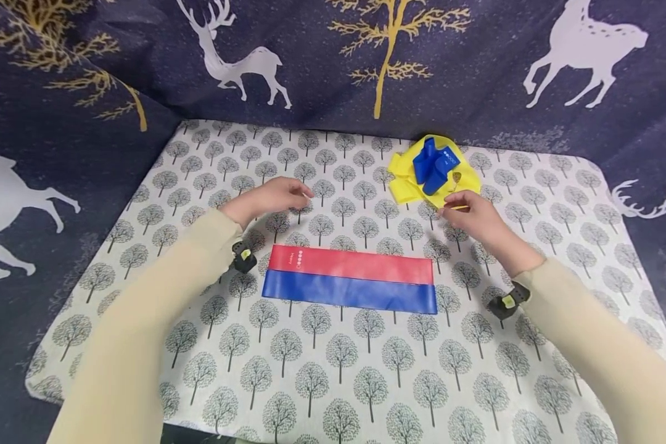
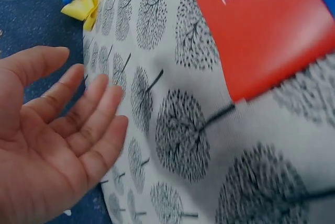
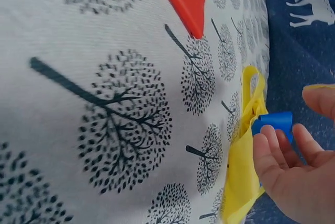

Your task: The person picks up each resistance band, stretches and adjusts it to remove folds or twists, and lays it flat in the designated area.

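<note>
Tree-print cloth (image 1: 366,382): red band (image 1: 361,266), seemingly labelled "Heavy"

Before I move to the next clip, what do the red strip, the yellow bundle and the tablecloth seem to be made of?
Red strip: probably rubber or latex, with a soft sheen in the left wrist view.
Yellow bundle: likely thin latex, smooth, from its soft folds; plastic possible.
Tablecloth: seemingly matte fabric, its fine weave faintly showing in both wrist views.
</note>
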A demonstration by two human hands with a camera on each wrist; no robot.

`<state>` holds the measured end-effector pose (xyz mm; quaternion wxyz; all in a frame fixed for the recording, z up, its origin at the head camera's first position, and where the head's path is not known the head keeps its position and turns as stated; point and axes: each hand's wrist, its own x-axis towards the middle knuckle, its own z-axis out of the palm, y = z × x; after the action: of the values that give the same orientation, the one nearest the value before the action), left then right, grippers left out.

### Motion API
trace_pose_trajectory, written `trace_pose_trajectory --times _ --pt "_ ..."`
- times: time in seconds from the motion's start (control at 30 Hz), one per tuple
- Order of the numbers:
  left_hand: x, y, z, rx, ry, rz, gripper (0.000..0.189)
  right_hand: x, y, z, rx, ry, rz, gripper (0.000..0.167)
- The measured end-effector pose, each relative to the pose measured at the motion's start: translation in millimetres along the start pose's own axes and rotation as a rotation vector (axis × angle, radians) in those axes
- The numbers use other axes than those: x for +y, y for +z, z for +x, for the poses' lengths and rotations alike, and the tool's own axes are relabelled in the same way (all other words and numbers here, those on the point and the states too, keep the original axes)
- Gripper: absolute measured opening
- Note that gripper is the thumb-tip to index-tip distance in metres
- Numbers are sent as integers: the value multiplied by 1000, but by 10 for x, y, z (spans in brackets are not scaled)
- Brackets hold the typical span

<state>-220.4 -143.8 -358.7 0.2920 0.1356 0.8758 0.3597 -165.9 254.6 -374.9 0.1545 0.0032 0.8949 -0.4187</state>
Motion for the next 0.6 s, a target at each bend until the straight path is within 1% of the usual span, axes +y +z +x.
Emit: trace_pose_trajectory --times 0.1,0.2,0.23,0.37,0.43,0.5,0.6 --pt "40 40 109 17 21 -8 44 6 6 83 35 24 71 59" --pt "82 79 216 30 56 1 44 17 12 157 73 48 134 62" --pt "100 92 242 34 69 5 44 20 17 179 86 55 159 63" --pt "184 144 304 42 101 -27 43 19 29 248 120 82 227 65" --pt "222 167 325 54 105 -48 41 14 38 280 136 96 251 65" --pt "251 190 353 66 96 -84 40 3 52 311 152 113 273 65" --pt "274 215 404 76 62 -148 40 -10 77 361 195 143 295 66"
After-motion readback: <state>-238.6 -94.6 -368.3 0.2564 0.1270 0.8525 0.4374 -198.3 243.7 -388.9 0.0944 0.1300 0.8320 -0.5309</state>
